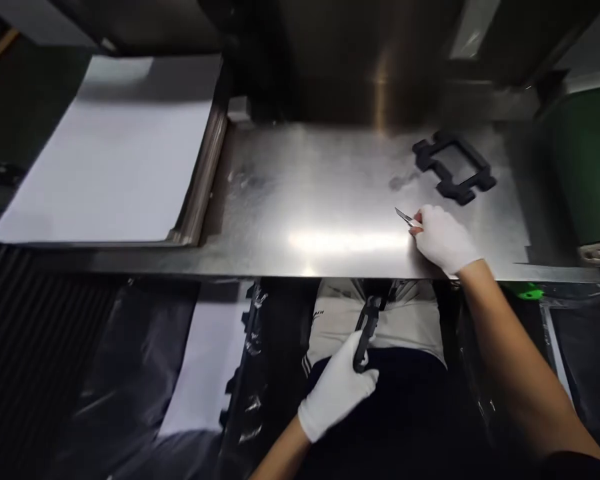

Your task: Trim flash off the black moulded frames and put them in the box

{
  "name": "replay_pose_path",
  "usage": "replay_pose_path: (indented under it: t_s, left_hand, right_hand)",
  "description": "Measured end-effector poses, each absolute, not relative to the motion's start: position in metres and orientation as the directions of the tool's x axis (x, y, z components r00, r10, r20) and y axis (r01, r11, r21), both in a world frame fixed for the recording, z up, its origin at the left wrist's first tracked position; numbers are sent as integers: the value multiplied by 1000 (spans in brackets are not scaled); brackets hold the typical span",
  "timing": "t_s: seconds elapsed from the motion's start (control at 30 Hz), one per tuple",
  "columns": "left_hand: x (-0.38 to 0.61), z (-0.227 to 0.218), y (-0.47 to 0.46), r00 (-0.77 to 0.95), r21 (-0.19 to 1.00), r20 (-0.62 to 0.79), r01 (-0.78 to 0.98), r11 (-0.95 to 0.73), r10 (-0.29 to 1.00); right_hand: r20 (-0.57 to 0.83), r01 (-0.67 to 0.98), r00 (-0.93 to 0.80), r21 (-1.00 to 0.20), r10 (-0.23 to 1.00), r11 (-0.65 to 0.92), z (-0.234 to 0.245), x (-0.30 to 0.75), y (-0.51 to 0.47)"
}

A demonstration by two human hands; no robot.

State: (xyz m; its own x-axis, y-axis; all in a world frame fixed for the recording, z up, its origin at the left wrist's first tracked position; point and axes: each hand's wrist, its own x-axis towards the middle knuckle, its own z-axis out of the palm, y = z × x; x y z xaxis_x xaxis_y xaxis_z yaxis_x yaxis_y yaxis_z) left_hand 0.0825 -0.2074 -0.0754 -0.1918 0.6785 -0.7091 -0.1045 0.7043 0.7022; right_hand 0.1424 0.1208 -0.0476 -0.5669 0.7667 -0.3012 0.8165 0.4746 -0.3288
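Observation:
My right hand (443, 237), in a white glove with bare fingertips, grips a scalpel (405, 216) just above the metal bench, its blade pointing left and away. Below the bench edge, over my lap, my gloved left hand (340, 380) is closed round a black plastic part (366, 333), seen nearly edge-on. A black plastic frame (455, 167) with notched corners lies on the bench beyond my right hand, touching neither hand.
A thick stack of white sheets (115, 153) stands at the bench's left. The metal bench (280, 193) has its front edge above my lap. A green container (590, 167) is at the right. Dark plastic bags (130, 360) and a white sheet (205, 360) lie lower left.

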Motion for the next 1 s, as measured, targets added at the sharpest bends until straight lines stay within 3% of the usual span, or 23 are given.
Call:
replay_pose_path:
  t_s: [0.1,0.2,0.3,0.37,0.4,0.6,1.0]
  left_hand:
    - [90,-84,-218,-270,712,-702,-244,658,659]
    - [96,-90,-221,-303,712,-702,-306,631,645]
    - [100,-95,-219,-330,709,-704,-282,646,629]
    - [102,-97,-217,-323,716,-696,-244,654,642]
    - [104,-97,-216,-308,724,-688,-227,651,658]
    - [106,-96,-213,-260,731,-679,-147,667,686]
    - [105,-97,-215,-255,707,-703,-156,690,663]
  right_hand:
    - [-290,840,-503,-388,814,380,-38,175,106]
    - [-335,774,-503,-585,797,243,-27,222,74]
    - [-543,629,-728,-772,418,93,-33,260,19]
    - [-609,615,-773,-788,175,-28,-47,271,-26]
    - [-625,623,-771,-780,122,-58,-56,271,-47]
    - [-662,657,-717,-746,220,-104,-90,249,-107]
    - [-632,643,-750,-766,198,-10,-94,247,-102]
